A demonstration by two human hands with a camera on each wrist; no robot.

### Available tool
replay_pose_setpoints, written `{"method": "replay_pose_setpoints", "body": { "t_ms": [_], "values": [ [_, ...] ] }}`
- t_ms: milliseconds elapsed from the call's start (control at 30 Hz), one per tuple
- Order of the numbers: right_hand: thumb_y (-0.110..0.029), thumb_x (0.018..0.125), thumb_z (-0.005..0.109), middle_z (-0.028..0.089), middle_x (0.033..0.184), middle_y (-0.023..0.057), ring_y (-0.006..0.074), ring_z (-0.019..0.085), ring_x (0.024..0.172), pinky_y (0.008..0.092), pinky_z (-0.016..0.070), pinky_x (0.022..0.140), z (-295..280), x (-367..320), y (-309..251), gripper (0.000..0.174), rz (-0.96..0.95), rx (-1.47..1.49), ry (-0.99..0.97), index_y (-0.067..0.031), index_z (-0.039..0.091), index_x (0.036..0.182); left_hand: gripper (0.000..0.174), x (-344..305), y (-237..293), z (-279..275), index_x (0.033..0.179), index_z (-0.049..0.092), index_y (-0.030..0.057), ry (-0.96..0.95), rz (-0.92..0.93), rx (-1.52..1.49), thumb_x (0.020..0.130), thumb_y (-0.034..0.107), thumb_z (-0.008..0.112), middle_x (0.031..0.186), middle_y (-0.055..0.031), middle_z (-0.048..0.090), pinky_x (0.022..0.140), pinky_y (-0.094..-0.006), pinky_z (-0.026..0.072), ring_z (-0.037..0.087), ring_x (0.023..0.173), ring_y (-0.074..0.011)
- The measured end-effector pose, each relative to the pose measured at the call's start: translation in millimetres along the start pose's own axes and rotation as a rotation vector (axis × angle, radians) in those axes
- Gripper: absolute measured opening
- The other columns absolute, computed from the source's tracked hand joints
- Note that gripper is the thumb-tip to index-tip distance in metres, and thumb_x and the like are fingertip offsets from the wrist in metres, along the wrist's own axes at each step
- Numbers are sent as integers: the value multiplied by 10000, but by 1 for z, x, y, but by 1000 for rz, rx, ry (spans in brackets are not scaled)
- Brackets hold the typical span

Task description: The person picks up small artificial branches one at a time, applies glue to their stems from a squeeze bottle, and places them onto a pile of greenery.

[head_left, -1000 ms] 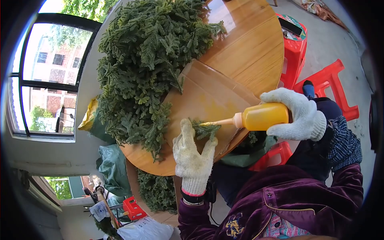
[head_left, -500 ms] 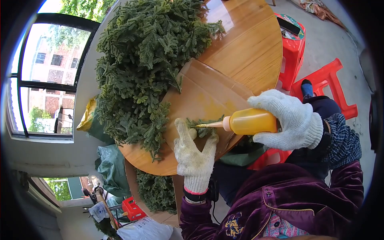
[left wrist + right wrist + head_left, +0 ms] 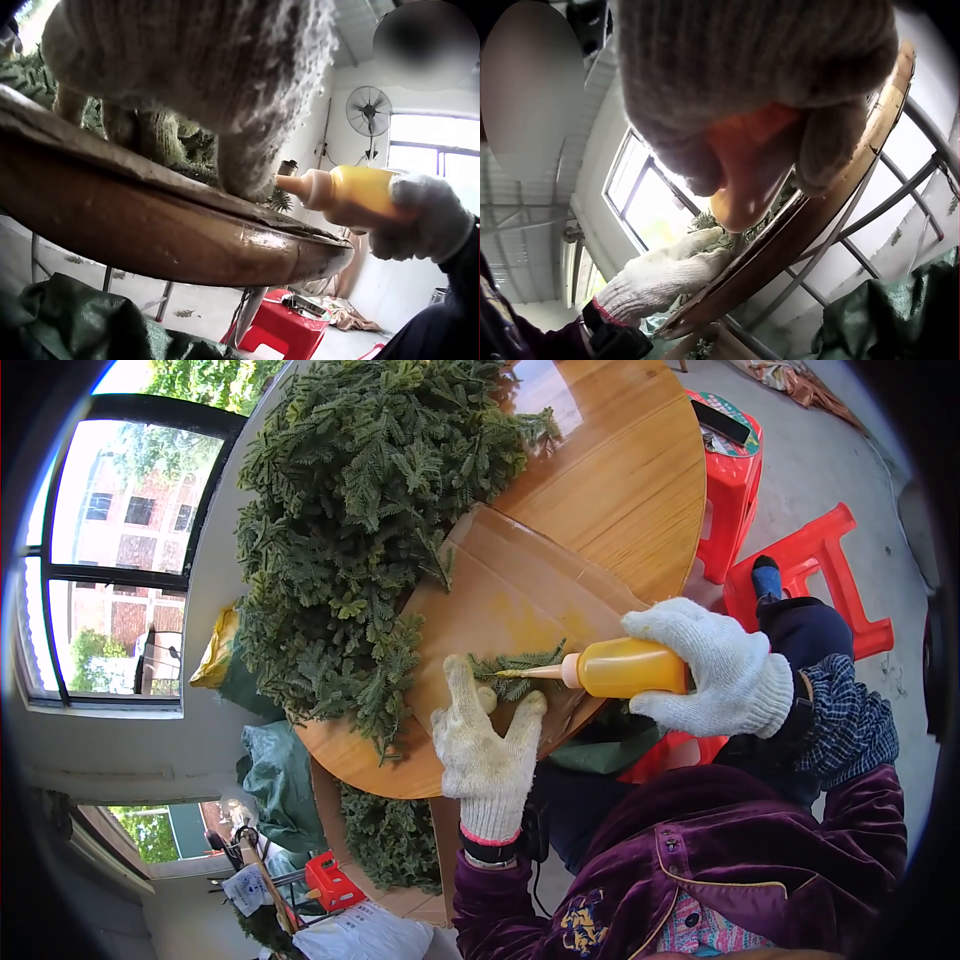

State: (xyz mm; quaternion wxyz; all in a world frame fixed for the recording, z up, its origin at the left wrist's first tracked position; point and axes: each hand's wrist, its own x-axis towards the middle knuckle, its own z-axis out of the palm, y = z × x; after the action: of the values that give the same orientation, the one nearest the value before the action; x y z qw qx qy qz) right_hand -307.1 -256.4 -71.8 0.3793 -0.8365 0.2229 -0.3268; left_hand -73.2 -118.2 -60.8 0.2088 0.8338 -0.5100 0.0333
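Note:
My gloved right hand (image 3: 728, 665) grips a squeeze bottle (image 3: 630, 667) of yellow-orange liquid around its body. The bottle lies nearly level, its long nozzle (image 3: 535, 672) pointing left over a small green conifer sprig (image 3: 520, 660). On a cardboard sheet (image 3: 540, 575) rests my gloved left hand (image 3: 485, 750), index finger and thumb spread, fingertips right at the sprig. In the left wrist view the fingers of that hand reach down onto the board, while the bottle (image 3: 352, 191) stands close beside the thumb. The right wrist view has the bottle seen along its length.
A large heap of conifer branches (image 3: 360, 540) covers the left of the round wooden table (image 3: 640, 490). Red plastic stools (image 3: 735, 510) stand to the right. More branches (image 3: 390, 840) sit in a carton below, near a green plastic sheet (image 3: 285, 790).
My right hand and the bottle moved left and slightly down during the first half second, bringing the nozzle over the sprig. Since then they have barely shifted. My left hand stays nearly in place.

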Motion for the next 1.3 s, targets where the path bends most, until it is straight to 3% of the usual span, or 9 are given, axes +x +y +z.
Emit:
{"method": "replay_pose_setpoints", "body": {
  "t_ms": [167,400,700,933,1100,1300],
  "values": [
    [-198,733,883,644,1055,170,348,690,916,399,573,787,0,0,-4,671,-54,-50,11,-17,599,1313,890,6,2,-3,1477,459,-14,-82,-53,55,766,354,846,950,-158,715,849,-474,512,615,946,-350],
    [-205,733,860,640,1022,139,337,689,828,397,578,707,-15,16,-25,643,18,-149,-191,-105,622,1321,817,12,4,-10,1424,510,27,-151,-61,118,769,394,831,948,-150,726,833,-487,503,632,925,-363],
    [-217,749,847,622,1042,136,337,685,831,406,575,719,-22,27,-35,594,-3,-199,-225,-131,638,1299,790,14,2,-11,1400,525,27,-164,1,156,777,414,818,920,-139,725,828,-464,489,650,859,-350],
    [-180,743,836,623,1037,147,336,680,849,411,561,729,-36,47,-50,580,74,-255,-389,-125,647,1288,788,16,0,-16,1397,526,6,-166,78,163,791,427,801,859,-132,707,875,-455,447,671,813,-303],
    [-165,735,834,628,1022,146,336,679,863,400,557,746,-38,46,-36,560,-8,-172,-307,-113,665,1266,773,16,2,-19,1384,540,8,-171,83,161,787,424,800,851,-127,703,884,-467,437,679,810,-296],
    [-179,727,850,632,1016,140,332,679,884,389,557,774,-42,44,-30,557,38,-158,-320,-108,680,1253,752,20,1,-16,1361,562,8,-183,88,150,776,413,807,862,-132,704,880,-466,438,676,808,-294]
  ]
}}
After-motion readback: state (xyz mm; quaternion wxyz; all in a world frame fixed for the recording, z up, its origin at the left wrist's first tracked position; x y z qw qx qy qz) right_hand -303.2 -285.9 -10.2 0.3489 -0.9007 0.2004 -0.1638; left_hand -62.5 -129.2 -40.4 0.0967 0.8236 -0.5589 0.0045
